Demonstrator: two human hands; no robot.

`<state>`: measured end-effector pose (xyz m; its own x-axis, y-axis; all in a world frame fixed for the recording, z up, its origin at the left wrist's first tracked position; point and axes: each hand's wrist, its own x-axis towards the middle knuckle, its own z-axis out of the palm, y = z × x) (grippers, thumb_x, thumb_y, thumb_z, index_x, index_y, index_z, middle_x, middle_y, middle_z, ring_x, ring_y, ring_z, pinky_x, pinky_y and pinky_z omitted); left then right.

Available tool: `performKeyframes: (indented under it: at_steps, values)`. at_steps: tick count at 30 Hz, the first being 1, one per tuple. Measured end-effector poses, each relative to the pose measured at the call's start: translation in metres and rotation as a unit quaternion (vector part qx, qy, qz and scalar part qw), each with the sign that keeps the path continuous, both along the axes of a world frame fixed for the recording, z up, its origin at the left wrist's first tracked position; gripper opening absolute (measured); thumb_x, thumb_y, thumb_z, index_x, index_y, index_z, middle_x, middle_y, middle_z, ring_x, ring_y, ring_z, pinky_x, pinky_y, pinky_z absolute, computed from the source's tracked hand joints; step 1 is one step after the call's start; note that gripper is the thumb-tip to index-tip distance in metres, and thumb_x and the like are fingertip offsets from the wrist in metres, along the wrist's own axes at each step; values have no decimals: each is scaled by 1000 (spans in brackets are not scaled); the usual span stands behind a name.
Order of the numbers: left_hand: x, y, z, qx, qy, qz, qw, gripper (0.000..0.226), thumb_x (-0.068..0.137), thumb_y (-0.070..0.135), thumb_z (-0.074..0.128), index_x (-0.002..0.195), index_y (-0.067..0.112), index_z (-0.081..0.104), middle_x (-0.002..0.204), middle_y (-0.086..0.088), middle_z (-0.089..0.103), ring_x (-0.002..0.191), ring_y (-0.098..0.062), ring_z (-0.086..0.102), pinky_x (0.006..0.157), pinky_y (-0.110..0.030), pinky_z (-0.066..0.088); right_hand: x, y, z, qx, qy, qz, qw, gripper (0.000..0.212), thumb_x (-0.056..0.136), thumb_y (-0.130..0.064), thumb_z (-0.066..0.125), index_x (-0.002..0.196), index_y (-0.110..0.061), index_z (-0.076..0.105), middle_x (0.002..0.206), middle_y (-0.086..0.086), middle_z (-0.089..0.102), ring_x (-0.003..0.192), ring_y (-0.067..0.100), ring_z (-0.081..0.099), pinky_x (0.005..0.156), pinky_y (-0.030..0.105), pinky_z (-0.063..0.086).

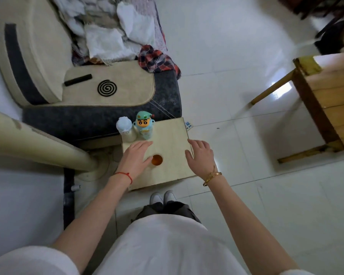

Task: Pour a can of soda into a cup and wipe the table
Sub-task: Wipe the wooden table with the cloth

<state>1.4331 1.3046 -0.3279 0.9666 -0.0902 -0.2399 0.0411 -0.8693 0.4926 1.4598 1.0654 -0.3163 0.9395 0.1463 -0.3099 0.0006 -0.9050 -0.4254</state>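
A small cup (157, 160) holding orange-brown liquid stands on the low light-wood table (171, 135), near its front left. My left hand (136, 155) hovers flat just left of the cup, fingers spread, thumb close to the cup's rim, holding nothing. Over the table's right edge my right hand (201, 157) is open and empty too. No soda can and no cloth show on the table.
A white bottle (125, 129) and a green cartoon-figure bottle (144, 125) stand at the table's far left corner. A sofa (99, 100) piled with clothes lies behind, a fan base (95, 165) to the left, and a wooden table (330, 96) to the right on white tiles.
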Motion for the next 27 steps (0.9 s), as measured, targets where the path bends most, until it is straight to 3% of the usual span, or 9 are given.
performKeyframes:
  at_steps: [8,14,27]
  values:
    - [5,-32,43,-4,6,-80,997,54,98,34,55,149,24,39,154,-2,40,145,-20,30,120,-42,27,-37,-44,38,-8,-42,-91,995,48,101,-34,42,147,-19,44,148,0,48,142,25,32,114,43,29]
    - [27,-81,76,7,-16,-163,986,52,99,35,53,148,23,41,153,-1,41,144,-20,32,119,-40,27,-60,-95,68,-3,-55,-172,983,50,102,-38,41,149,-20,41,150,-1,45,143,25,29,116,43,25]
    - [34,-274,97,-16,-22,-309,951,46,99,31,54,143,15,50,148,-7,48,138,-24,40,116,-41,32,-145,-264,90,-19,-91,-324,941,46,102,-34,45,144,-17,48,145,-3,49,139,18,35,115,37,26]
